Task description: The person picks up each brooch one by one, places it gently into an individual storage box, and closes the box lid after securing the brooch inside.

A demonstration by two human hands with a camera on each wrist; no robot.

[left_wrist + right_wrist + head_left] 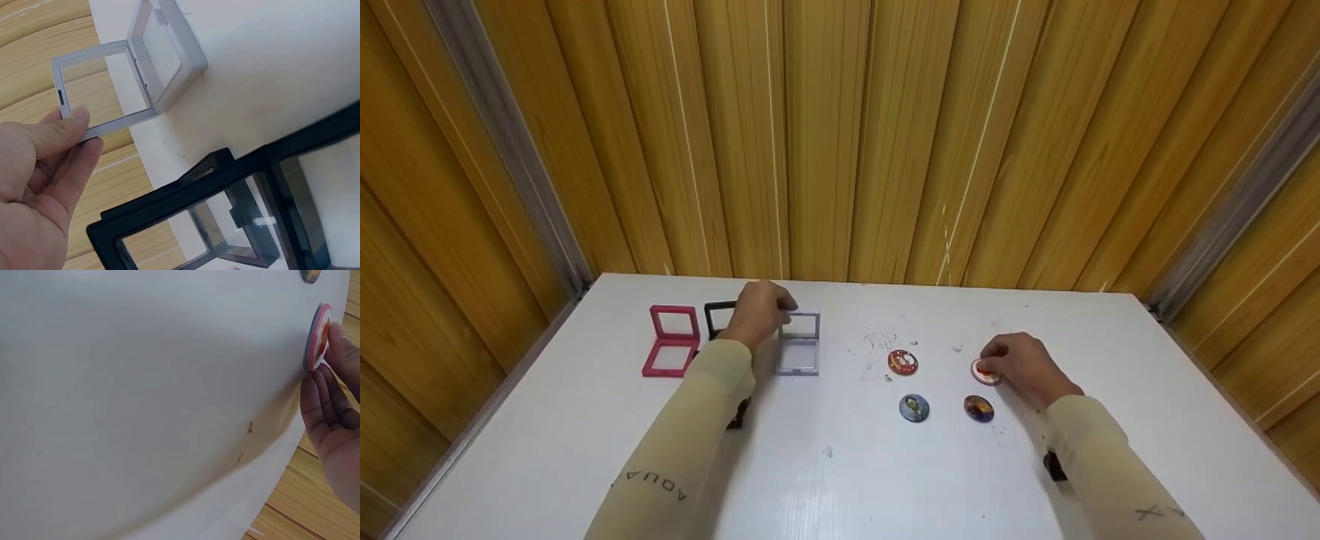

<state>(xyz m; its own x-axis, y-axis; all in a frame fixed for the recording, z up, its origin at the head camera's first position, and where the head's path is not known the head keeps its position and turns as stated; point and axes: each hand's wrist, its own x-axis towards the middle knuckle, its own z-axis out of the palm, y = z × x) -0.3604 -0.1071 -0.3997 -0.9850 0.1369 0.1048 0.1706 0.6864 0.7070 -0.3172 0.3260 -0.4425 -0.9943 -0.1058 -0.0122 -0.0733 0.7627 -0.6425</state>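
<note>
My left hand (756, 311) pinches the edge of the lid of a pale grey display frame (188, 79) between thumb and fingers. This frame stands hinged open, its lid raised and its lower half on the table. A black display frame (247, 169), also hinged open, is beside it and partly hidden by my left arm in the head view. My right hand (1026, 364) holds a round pin badge (319, 340) with a pink rim and a white and red face by its edge. In the right wrist view the badge is tilted on edge, thumb on its face.
A pink display frame (675, 341) stands open at the left. Between my hands lie a red badge (903, 362) and a blue badge (914, 407); a dark orange-purple badge (979, 408) is nearer me on the right. A wood-patterned wall (840, 150) rises behind the white table (840, 487).
</note>
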